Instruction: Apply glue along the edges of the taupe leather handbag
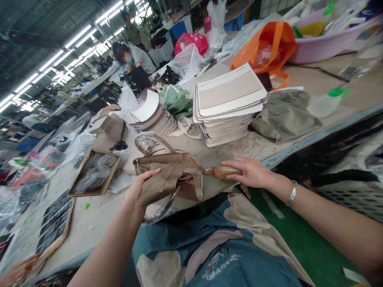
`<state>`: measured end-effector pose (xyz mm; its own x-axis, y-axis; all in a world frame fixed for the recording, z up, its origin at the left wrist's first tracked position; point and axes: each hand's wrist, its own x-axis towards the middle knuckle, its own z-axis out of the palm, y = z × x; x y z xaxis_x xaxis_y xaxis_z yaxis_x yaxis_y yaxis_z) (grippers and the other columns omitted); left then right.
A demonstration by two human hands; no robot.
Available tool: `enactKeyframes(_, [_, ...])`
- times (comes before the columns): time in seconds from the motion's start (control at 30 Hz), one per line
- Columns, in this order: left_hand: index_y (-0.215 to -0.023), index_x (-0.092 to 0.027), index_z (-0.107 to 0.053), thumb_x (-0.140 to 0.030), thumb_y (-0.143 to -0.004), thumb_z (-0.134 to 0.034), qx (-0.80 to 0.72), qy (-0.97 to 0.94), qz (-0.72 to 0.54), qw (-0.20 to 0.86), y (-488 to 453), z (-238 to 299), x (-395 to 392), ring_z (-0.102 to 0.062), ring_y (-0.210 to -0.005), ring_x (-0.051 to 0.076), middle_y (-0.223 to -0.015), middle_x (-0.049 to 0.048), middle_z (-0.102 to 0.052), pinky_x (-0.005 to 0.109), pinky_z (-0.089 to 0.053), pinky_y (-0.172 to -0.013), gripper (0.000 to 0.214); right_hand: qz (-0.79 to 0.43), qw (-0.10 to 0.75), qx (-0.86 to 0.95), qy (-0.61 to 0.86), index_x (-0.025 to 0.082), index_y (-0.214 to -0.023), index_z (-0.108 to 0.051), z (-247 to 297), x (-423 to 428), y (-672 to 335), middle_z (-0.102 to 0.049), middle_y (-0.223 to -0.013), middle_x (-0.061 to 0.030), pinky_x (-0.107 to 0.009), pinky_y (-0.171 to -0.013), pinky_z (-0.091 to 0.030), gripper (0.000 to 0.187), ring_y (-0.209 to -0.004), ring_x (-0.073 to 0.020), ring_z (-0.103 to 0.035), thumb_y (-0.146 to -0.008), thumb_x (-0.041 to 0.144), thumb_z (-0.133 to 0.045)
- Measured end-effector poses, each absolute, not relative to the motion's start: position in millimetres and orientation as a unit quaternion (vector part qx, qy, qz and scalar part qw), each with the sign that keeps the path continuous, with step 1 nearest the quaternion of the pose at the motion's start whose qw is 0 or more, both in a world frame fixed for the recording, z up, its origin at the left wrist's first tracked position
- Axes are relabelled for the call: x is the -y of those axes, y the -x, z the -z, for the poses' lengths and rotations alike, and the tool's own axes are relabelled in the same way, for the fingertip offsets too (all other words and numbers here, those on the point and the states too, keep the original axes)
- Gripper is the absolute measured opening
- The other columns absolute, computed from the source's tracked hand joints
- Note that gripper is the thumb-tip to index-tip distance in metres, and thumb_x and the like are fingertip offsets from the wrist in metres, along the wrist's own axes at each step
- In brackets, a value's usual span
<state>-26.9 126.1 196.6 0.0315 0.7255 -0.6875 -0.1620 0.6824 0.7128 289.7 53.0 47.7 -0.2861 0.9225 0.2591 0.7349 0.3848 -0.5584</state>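
My left hand (140, 185) grips the brown fabric of a handbag (161, 169), fingers over its side and thumb on top. The bag lies tilted at the table's front edge, its opening toward the right; plastic-wrapped handles (149, 144) stick out from it. My right hand (247, 171) is closed around the rounded amber handle of a hand tool (226, 171). This tool has a red collar and a narrow, pale flat tip, which reaches the bag's open edge. The tip is blurred, so I cannot tell whether it is a blade or a brush.
Behind the bag are stacked pale panels (227, 115) and a stack of curved pieces (149, 113). An open cardboard box (95, 173) stands left. Farther right are an orange bag (266, 46), grey-green cloth (284, 115) and a purple basin (326, 44). Another person's hand (20, 271) is at lower left.
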Motion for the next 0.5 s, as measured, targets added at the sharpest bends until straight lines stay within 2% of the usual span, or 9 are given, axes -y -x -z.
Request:
enactKeyframes(0.23, [-0.120,0.001,-0.054,-0.007,-0.081,-0.050,-0.604,-0.233,-0.327,0.689,27,-195,-126,-0.071,-0.065,0.025,-0.080,0.0146,-0.073,0.034,-0.060,-0.064,0.041,-0.144,0.337,0.777,0.511,0.018,-0.131,-0.051,-60,-58,-284,-0.060,-0.094,-0.0091,-0.034,-0.075,-0.048,0.048,-0.085,-0.0217,-0.058,-0.088,0.040,-0.056])
enactKeyframes(0.5, [-0.114,0.001,-0.058,-0.006,-0.079,-0.051,-0.605,-0.233,-0.334,0.684,29,-192,-126,-0.071,-0.065,0.026,-0.078,0.0147,-0.073,0.035,-0.060,-0.062,0.036,-0.146,0.256,0.770,0.565,0.021,-0.127,-0.056,-46,-61,-280,-0.061,-0.093,-0.0077,-0.034,-0.073,-0.048,0.045,-0.083,-0.0228,-0.061,-0.086,0.041,-0.056])
